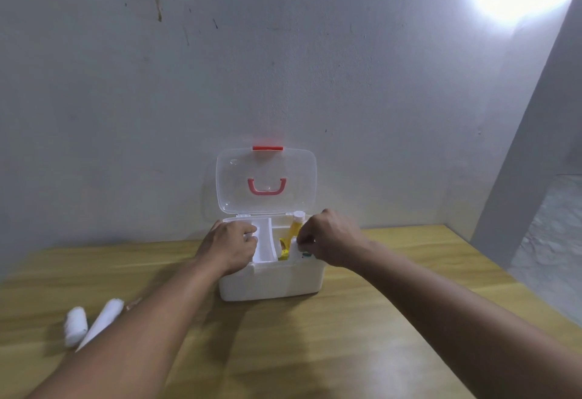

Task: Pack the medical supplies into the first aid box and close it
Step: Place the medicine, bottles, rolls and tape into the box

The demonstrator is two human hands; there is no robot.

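Note:
A white first aid box (271, 282) stands on the wooden table with its clear lid (266, 178) up against the wall. Inside the box a white divided tray (266, 241) sits tilted, and a yellow bottle with a white cap (296, 228) stands beside it. My left hand (231, 246) grips the tray's left edge. My right hand (330, 238) pinches the tray's right edge, next to a small white item with a teal mark (305, 253). Two white bandage rolls (91, 323) lie on the table at the left, partly behind my left forearm.
The table (315, 335) runs up to a grey wall close behind the box. Its right edge drops off to a pale floor (551, 241), beside a grey pillar. The lid carries a red latch (267, 148) and a pink handle (267, 186).

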